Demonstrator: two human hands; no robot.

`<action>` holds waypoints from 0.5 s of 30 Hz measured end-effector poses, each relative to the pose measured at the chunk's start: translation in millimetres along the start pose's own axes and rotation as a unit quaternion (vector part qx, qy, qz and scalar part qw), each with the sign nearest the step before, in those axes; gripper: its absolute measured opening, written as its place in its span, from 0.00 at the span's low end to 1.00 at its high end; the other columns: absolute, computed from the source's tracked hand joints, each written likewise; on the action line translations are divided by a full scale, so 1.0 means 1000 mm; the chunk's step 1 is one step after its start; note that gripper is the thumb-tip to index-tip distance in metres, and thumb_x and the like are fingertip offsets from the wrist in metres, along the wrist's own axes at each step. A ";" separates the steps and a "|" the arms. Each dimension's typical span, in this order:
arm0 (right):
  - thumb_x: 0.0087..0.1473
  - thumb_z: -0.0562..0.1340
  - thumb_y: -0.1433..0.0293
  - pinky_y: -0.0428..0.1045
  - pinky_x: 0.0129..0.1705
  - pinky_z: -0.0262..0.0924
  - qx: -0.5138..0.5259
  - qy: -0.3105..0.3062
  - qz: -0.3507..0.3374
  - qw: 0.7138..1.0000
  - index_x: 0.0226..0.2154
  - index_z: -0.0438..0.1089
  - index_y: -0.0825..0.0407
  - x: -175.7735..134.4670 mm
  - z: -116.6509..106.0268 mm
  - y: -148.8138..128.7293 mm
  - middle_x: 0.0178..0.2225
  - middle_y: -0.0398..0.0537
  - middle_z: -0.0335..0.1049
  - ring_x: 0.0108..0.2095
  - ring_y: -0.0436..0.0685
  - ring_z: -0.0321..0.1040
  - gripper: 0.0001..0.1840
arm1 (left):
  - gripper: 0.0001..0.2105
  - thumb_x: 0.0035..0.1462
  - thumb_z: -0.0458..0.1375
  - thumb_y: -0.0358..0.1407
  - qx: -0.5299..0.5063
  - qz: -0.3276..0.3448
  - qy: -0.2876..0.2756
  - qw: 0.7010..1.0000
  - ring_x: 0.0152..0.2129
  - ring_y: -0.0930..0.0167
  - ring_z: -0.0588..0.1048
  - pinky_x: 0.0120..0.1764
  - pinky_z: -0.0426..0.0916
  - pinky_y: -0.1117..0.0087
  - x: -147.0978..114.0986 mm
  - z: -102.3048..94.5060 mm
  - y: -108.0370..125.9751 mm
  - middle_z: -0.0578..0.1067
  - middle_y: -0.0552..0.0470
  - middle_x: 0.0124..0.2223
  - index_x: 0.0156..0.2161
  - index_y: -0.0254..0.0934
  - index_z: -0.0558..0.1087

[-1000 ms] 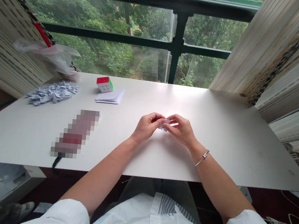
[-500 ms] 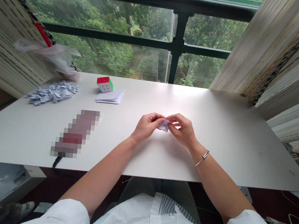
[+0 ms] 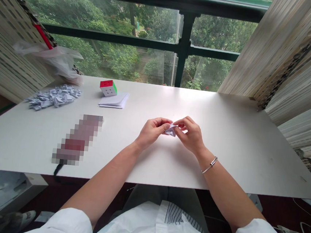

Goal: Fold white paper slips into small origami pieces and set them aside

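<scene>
A small folded piece of white paper is held between my two hands, just above the white table. My left hand pinches its left side between thumb and fingers. On the other side, my right hand has its thumb and fingertips closed on the paper's right edge. The fingers partly cover the paper, so its full shape is hidden.
A heap of folded paper pieces lies at the back left, beside a thin plastic bag. A puzzle cube rests on a stack of white paper. A blurred-out object lies at the left front.
My right thumb and fingers have shifted slightly on the paper, and more of the paper's folded face shows. My left hand keeps its pinch almost unchanged.
</scene>
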State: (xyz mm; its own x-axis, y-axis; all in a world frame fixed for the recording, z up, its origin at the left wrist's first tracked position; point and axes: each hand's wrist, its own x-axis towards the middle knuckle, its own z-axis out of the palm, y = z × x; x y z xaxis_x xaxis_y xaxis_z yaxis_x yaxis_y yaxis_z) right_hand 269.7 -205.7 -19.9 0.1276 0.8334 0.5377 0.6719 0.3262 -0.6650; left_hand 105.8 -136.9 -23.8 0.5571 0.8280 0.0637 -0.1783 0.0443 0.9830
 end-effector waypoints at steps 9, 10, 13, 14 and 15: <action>0.51 0.61 0.73 0.47 0.28 0.60 0.025 0.024 0.018 0.999 0.32 0.71 0.49 0.000 0.003 0.001 0.31 0.44 0.69 0.28 0.51 0.65 0.04 | 0.15 0.47 0.68 0.41 0.001 0.010 -0.007 1.000 0.32 0.68 0.77 0.39 0.73 0.64 -0.003 0.005 0.004 0.79 0.46 0.37 0.39 0.33 0.79; 0.51 0.61 0.73 0.47 0.28 0.60 0.034 0.024 0.013 0.999 0.32 0.70 0.49 0.000 0.004 0.001 0.31 0.44 0.69 0.28 0.51 0.64 0.04 | 0.15 0.47 0.68 0.40 0.001 0.013 -0.005 1.000 0.32 0.68 0.77 0.39 0.73 0.64 -0.004 0.006 0.004 0.79 0.47 0.36 0.39 0.33 0.79; 0.52 0.61 0.72 0.47 0.29 0.60 0.056 0.016 0.004 0.998 0.32 0.70 0.49 -0.001 0.004 0.000 0.31 0.44 0.68 0.28 0.51 0.64 0.03 | 0.13 0.47 0.69 0.40 0.000 0.018 0.001 1.000 0.31 0.70 0.76 0.39 0.73 0.65 -0.004 0.006 0.004 0.79 0.48 0.35 0.37 0.34 0.78; 0.53 0.61 0.71 0.47 0.29 0.60 0.060 0.013 0.003 0.998 0.32 0.70 0.49 -0.001 0.003 -0.001 0.31 0.44 0.68 0.28 0.51 0.64 0.02 | 0.13 0.47 0.69 0.39 0.001 0.018 0.002 1.000 0.31 0.70 0.76 0.38 0.72 0.65 -0.004 0.006 0.004 0.78 0.49 0.35 0.37 0.34 0.78; 0.53 0.61 0.71 0.47 0.29 0.60 0.062 0.009 0.002 0.998 0.32 0.70 0.49 -0.001 0.003 -0.002 0.31 0.44 0.68 0.28 0.51 0.64 0.02 | 0.13 0.47 0.69 0.39 0.003 0.017 0.002 1.000 0.31 0.70 0.76 0.38 0.72 0.65 -0.004 0.006 0.004 0.78 0.49 0.35 0.36 0.34 0.78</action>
State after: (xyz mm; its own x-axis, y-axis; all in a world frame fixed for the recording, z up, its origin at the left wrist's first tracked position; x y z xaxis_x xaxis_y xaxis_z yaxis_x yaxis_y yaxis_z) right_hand 266.3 -206.2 -20.8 0.1440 0.8267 0.5439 0.5756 0.3772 -0.7256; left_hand 107.7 -143.0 -19.6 0.5476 0.8312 0.0966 -0.1917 0.0122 0.9814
